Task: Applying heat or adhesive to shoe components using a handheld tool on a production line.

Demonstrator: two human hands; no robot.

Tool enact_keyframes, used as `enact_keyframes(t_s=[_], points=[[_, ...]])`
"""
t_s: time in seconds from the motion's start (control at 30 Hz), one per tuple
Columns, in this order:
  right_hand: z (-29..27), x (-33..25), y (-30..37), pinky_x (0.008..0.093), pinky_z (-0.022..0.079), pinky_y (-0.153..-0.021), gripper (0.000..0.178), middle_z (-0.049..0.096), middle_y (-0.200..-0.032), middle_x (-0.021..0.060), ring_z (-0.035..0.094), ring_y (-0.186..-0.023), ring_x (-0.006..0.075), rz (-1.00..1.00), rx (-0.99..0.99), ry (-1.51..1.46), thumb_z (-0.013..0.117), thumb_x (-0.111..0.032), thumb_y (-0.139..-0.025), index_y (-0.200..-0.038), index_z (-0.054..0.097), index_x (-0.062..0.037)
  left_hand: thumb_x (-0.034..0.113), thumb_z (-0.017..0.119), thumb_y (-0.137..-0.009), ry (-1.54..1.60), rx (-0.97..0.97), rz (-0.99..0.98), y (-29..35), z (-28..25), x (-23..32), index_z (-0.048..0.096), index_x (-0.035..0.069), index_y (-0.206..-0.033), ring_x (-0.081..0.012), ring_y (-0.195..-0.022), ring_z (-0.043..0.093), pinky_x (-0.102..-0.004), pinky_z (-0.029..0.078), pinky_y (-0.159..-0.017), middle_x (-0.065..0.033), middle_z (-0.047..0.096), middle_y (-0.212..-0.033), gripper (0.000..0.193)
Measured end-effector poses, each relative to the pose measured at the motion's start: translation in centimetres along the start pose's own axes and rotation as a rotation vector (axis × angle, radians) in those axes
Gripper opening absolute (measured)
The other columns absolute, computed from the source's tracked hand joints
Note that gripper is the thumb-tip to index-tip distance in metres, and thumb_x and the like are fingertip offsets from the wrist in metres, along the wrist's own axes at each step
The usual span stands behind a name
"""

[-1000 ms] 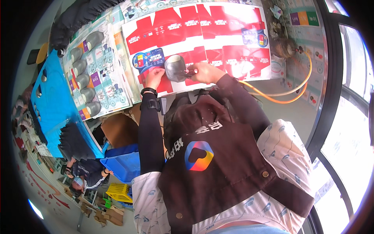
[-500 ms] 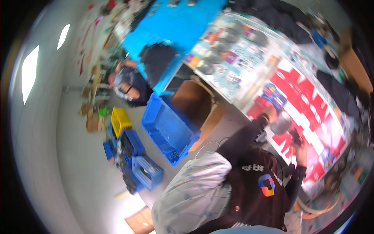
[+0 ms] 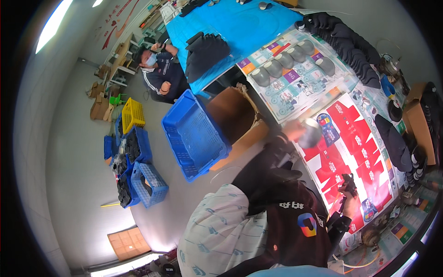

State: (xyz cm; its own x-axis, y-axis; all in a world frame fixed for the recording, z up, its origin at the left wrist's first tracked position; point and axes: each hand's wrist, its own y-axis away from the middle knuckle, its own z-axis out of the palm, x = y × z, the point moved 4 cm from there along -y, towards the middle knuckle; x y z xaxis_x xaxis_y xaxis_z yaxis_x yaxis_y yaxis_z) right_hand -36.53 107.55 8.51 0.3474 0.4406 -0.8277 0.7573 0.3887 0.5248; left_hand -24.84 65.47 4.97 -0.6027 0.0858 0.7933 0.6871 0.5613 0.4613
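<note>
A smooth grey dome-shaped piece (image 3: 311, 134) is at the left part of the red-and-white printed sheet (image 3: 364, 159). My left hand (image 3: 292, 131), blurred by motion, grips this piece at its left edge. Lower on the sheet, near its front edge, my right hand (image 3: 351, 202) has its fingers bent around something black and jagged (image 3: 348, 183), whose kind I cannot make out. Several similar grey pieces (image 3: 273, 68) lie spread on the printed covering of the table (image 3: 281, 97) beyond my left hand.
A blue crate (image 3: 196, 150) stands beside an open cardboard box (image 3: 247, 143) to the left. Stacked black pieces (image 3: 344, 39) line the table's far edge; another black pile (image 3: 207, 53) sits on a blue table (image 3: 258, 23). A masked co-worker (image 3: 161, 74) sits there. More crates (image 3: 150, 184) stand on the floor.
My left hand has moved left with the grey piece, towards the sheet's left edge. My right hand appears slightly lower in the picture. The whole view has shifted and become sharper.
</note>
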Motion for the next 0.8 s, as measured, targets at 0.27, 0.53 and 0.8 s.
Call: enact_keyframes(t_s=[0.27,0.53,0.8], points=[[3.2,0.6,-0.5,0.0322,0.053,-0.083,0.025,0.073,-0.086,0.0097,0.07,-0.084,0.0226,-0.124,-0.125,-0.109,0.059,-0.002,-0.074,-0.096,0.069,0.0027,0.019,0.062,-0.092,0.729,0.366,-0.102,3.0,-13.6,-11.6,0.065,-0.001,-0.097,-0.0245,-0.08,0.073,-0.0375,0.062,-0.071,-0.0124,0.071,-0.092,0.02],[3.3,0.1,-1.1,0.0241,0.046,-0.048,0.031,0.071,-0.089,0.0044,0.064,-0.067,0.0125,0.009,-0.028,-0.008,0.06,-0.01,-0.075,-0.101,0.072,0.0009,0.02,0.061,-0.091,0.97,0.387,-0.175,-0.9,-15.3,-14.0,0.059,0.008,-0.098,-0.0213,-0.085,0.07,-0.0385,0.06,-0.079,-0.0062,0.068,-0.097,0.015],[4.2,-1.7,-2.6,0.0237,0.044,-0.05,0.026,0.071,-0.087,0.0049,0.064,-0.071,0.0132,-0.027,0.008,-0.041,0.06,-0.006,-0.074,-0.096,0.072,0.001,0.022,0.064,-0.092,1.02,0.317,-0.2,-7.7,-13.9,-12.8,0.058,0.006,-0.102,-0.0222,-0.089,0.068,-0.0381,0.059,-0.083,-0.0057,0.067,-0.101,0.02]])
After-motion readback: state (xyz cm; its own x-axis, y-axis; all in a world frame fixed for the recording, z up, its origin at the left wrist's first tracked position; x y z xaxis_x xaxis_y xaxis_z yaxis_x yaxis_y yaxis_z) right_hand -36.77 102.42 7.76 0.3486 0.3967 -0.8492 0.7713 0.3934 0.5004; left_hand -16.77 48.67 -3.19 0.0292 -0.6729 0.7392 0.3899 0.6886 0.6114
